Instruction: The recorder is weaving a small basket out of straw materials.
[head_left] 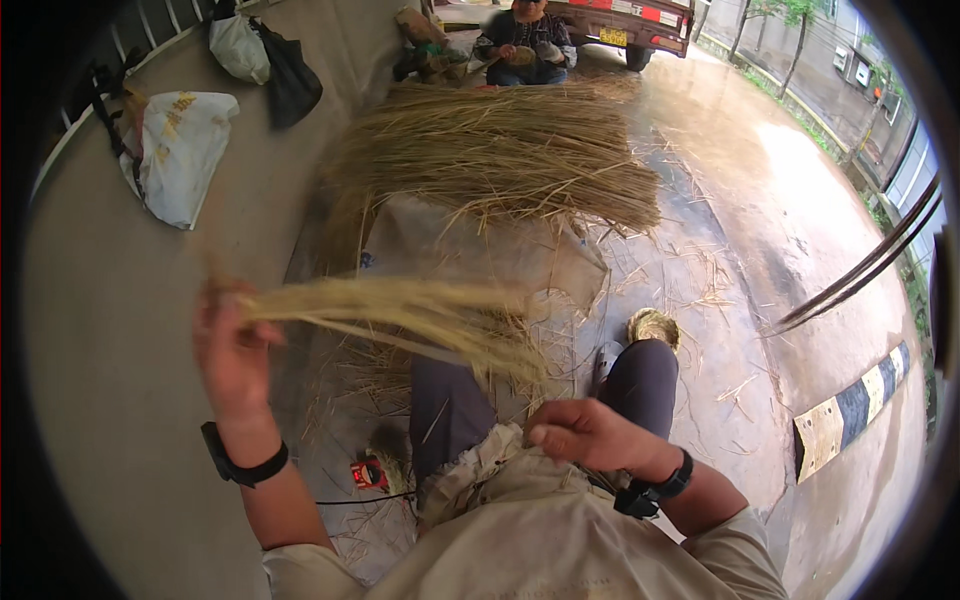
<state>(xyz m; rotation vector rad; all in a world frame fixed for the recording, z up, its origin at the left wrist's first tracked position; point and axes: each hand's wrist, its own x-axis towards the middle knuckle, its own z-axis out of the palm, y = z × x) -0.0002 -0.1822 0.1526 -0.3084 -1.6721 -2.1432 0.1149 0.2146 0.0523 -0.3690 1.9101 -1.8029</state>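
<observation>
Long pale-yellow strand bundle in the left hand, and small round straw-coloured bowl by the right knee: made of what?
Long pale-yellow strand bundle: likely dried straw or grass, matte; thin fibrous strands show, though motion blurs them.
Small round straw-coloured bowl: perhaps similar plant fibre, rough-looking; mottled, uneven surface, too small to tell more.

pale floor (715,345), loose straw (380,372), striped speed bump (852,412), small red box (369,473)
</observation>
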